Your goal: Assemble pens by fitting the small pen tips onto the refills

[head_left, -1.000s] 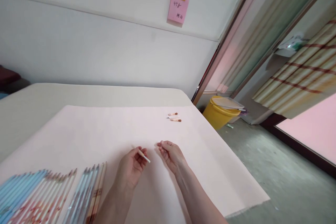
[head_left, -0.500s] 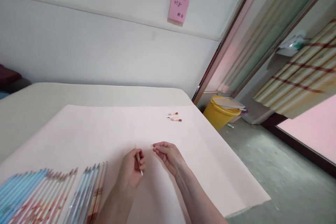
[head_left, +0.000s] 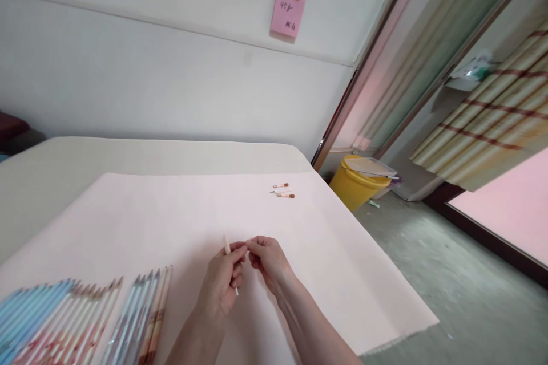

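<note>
A slim white pen-like rod (head_left: 226, 244) stands tilted in my left hand (head_left: 225, 276), its upper end above the fingers and its thin lower tip below them. The left fingers are closed around it. My right hand (head_left: 269, 262) is pinched, with its thumb and fingertips against the left fingertips. Whatever small piece lies in that pinch is hidden. Farther off on the pale pink sheet (head_left: 192, 205) lie two short pen parts (head_left: 285, 196) with brown ends and a thin dark-tipped piece (head_left: 274, 191) between them.
Rows of pens, blue ones (head_left: 38, 313), white-and-red ones (head_left: 81, 319), grey-blue ones (head_left: 132, 313) and brown ones (head_left: 156, 325), lie at the front left. A yellow bin (head_left: 357, 185) stands on the floor beyond the table's right edge. A white wall (head_left: 171, 85) rises behind.
My right hand has moved left and my fingertips now meet. My left hand has turned, so more of the rod's upper end shows. The view has shifted slightly.
</note>
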Tool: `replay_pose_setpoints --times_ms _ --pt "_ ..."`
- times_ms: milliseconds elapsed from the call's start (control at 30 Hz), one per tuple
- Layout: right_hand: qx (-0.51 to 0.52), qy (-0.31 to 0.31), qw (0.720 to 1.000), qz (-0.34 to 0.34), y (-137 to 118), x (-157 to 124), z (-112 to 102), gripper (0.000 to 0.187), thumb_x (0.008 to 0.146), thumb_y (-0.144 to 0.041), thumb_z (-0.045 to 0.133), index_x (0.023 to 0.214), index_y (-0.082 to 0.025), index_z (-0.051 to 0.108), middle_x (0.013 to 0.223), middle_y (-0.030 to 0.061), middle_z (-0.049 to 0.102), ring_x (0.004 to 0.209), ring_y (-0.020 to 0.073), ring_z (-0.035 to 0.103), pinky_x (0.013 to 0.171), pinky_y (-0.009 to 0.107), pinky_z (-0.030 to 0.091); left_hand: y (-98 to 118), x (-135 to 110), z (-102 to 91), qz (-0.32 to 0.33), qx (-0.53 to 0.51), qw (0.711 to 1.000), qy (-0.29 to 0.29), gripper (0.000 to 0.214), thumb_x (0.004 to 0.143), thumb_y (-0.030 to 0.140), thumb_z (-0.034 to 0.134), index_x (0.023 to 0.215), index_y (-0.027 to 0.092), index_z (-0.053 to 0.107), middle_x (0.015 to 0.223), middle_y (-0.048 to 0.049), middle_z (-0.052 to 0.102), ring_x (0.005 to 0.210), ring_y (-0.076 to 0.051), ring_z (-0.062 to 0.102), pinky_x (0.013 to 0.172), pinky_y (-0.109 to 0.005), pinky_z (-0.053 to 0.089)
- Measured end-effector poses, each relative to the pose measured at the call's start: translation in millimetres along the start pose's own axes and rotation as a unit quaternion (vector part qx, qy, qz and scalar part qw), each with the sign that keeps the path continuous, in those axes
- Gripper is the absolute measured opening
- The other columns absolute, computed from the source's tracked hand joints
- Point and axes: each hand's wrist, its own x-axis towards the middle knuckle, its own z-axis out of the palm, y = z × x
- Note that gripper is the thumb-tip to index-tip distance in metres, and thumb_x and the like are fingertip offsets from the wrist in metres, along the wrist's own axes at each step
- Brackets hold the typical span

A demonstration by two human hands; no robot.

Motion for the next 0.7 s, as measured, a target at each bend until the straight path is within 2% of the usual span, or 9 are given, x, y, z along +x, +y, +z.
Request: replay_pose_setpoints --times_ms 200,300,333,367,400,433,467,567,700 --pt "-0.005 0.002 1.0 0.004 8.5 -2.5 6.8 0.023 0.069 -0.034 0.062 0.061 -0.015 0.052 0.046 -0.0036 0.049 0.038 0.0057 0.036 0.042 0.021 0.024 -5.2 0.4 4.6 0.055 -0.002 0.998 0.028 0.019 0.067 0.02 0.068 0.081 0.011 0.059 0.055 0.0058 0.045 0.034 0.001 0.025 0.031 -0.015 0.014" --pt "-0.139 0.016 0.989 -0.053 1.5 5.9 -6.3 0.028 0.078 -0.041 0.052 0.068 -0.015 0.057 0.049 -0.0021 0.051 0.042 0.0091 0.043 0.044 0.023 0.03 -5.3 2.7 1.9 0.055 -0.014 0.998 0.036 0.019 0.067 0.021 0.069 0.079 0.011 0.058 0.059 0.0036 0.05 0.035 0.001 0.026 0.031 -0.014 0.015" --pt "-0.22 0.042 0.97 -0.093 -4.0 11.9 -15.4 0.03 0.081 -0.041 0.048 0.073 -0.015 0.059 0.054 -0.0005 0.054 0.047 0.0108 0.048 0.047 0.023 0.034 -4.6 3.9 0.1 0.051 -0.02 0.998 0.038 0.018 0.067 0.02 0.069 0.078 0.011 0.058 0.06 0.0032 0.05 0.035 0.001 0.026 0.031 -0.014 0.015" --pt "-0.309 0.081 0.937 -0.141 -10.9 19.4 -26.8 0.027 0.082 -0.038 0.045 0.077 -0.016 0.061 0.061 0.0014 0.058 0.055 0.0124 0.053 0.052 0.024 0.037 -3.7 5.1 -1.8 0.047 -0.027 0.998 0.039 0.018 0.067 0.02 0.07 0.077 0.011 0.058 0.061 0.0027 0.051 0.035 0.002 0.027 0.031 -0.014 0.015" --pt "-0.41 0.141 0.882 -0.185 -18.7 28.3 -39.8 0.026 0.084 -0.034 0.043 0.083 -0.017 0.062 0.072 0.0032 0.062 0.065 0.0136 0.057 0.058 0.024 0.04 -2.5 6.3 -3.7 0.043 -0.035 0.998 0.041 0.017 0.067 0.019 0.07 0.077 0.011 0.057 0.062 0.0025 0.051 0.036 0.002 0.027 0.031 -0.013 0.015" --pt "-0.503 0.207 0.814 -0.207 -26.8 38.2 -53.9 0.027 0.086 -0.033 0.039 0.091 -0.018 0.061 0.084 0.0044 0.064 0.075 0.0146 0.058 0.065 0.024 0.042 -1.2 7.3 -5.2 0.041 -0.043 0.997 0.042 0.016 0.068 0.018 0.069 0.076 0.011 0.057 0.062 0.0024 0.051 0.036 0.002 0.027 0.031 -0.013 0.015" --pt "-0.529 0.238 0.788 -0.207 -34.5 48.6 -68.2 0.028 0.087 -0.031 0.037 0.1 -0.018 0.06 0.097 0.007 0.063 0.085 0.0168 0.058 0.07 0.026 0.041 0.2 8.0 -6.3 0.039 -0.05 0.997 0.041 0.015 0.069 0.017 0.069 0.075 0.011 0.057 0.062 0.0022 0.051 0.036 0.002 0.027 0.031 -0.013 0.016" --pt "-0.58 0.263 0.743 -0.205 -50.9 79.1 -104.7 0.032 0.086 -0.023 0.04 0.113 -0.02 0.055 0.119 0.0098 0.054 0.102 0.0213 0.051 0.079 0.03 0.038 4.0 9.0 -6.7 0.028 -0.066 0.997 0.043 0.011 0.071 0.015 0.066 0.074 0.011 0.057 0.063 0.0017 0.052 0.035 0.002 0.027 0.031 -0.013 0.016" --pt "-0.642 0.258 0.696 -0.194 -55.0 110.8 -127.0 0.032 0.087 -0.025 0.041 0.116 -0.025 0.054 0.123 0.0087 0.049 0.102 0.0236 0.048 0.081 0.034 0.035 7.4 9.9 -3.8 0.004 -0.074 0.997 0.035 0.008 0.073 0.014 0.064 0.072 0.011 0.057 0.063 0.0012 0.051 0.035 0.002 0.026 0.03 -0.013 0.015"
